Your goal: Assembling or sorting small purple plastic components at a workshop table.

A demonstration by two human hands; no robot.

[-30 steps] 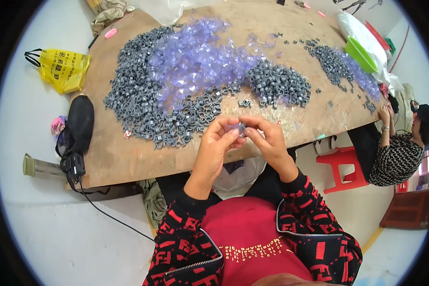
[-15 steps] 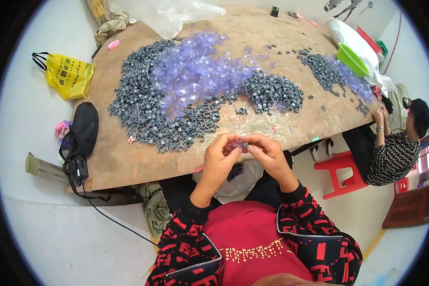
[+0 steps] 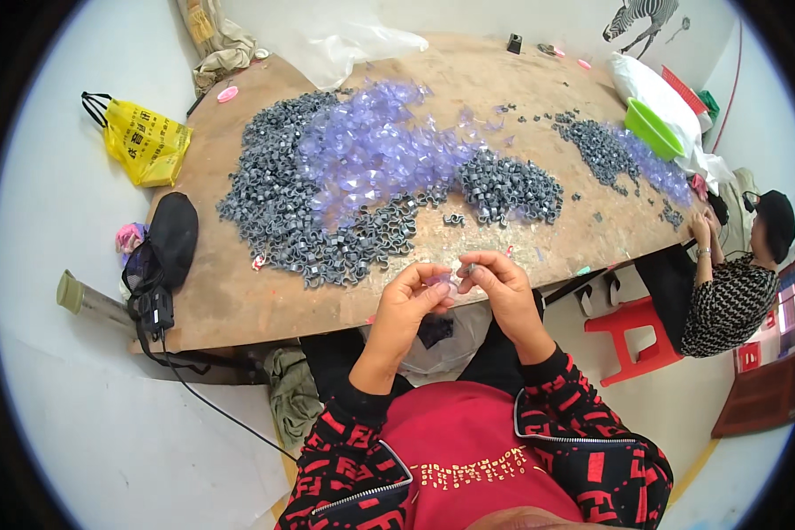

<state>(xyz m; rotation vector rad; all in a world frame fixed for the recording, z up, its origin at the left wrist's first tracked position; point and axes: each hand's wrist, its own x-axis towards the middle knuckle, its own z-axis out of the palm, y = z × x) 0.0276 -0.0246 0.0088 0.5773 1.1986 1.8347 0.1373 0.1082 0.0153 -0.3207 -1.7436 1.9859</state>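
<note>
Just off the table's near edge, my left hand pinches a clear purple suction cup between thumb and fingers. Close beside it, my right hand has a small grey plastic clip in its fingertips, partly hidden by them. A narrow gap separates the two hands. Beyond them on the table lies a broad heap of grey clips, with a mound of clear purple suction cups against it. A smaller heap of grey clips sits to the right.
A brown wooden table fills the space ahead. Another person sits at the right near more clips and cups. A green basin leans on a white sack. A black bag and cabled device lie at left.
My hands have drawn slightly apart; the clip now shows in the right fingertips, separate from the cup in the left. The whole view has shifted a little.
</note>
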